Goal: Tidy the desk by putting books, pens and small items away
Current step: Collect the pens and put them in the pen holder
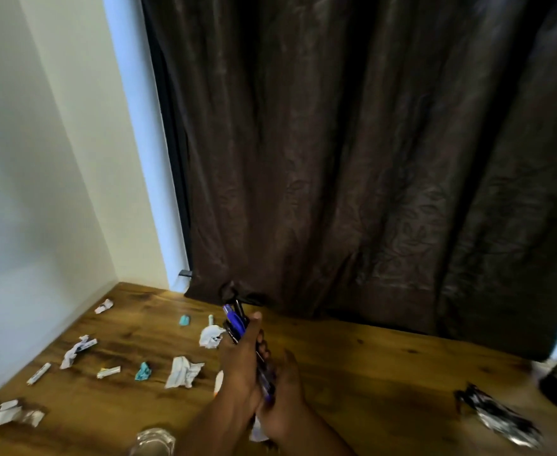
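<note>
A bundle of pens [237,327] is gripped between the left hand [239,363] and right hand [285,399], held above the wooden counter [369,366]. Crumpled paper scraps [183,371] are scattered to the left, before a dark curtain [352,159].

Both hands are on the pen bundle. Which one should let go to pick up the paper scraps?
Probably the left hand. The crumpled scraps all lie on the left part of the desk, nearest that hand. The right hand cups the lower end of the pens and could likely keep the grip alone.
</note>
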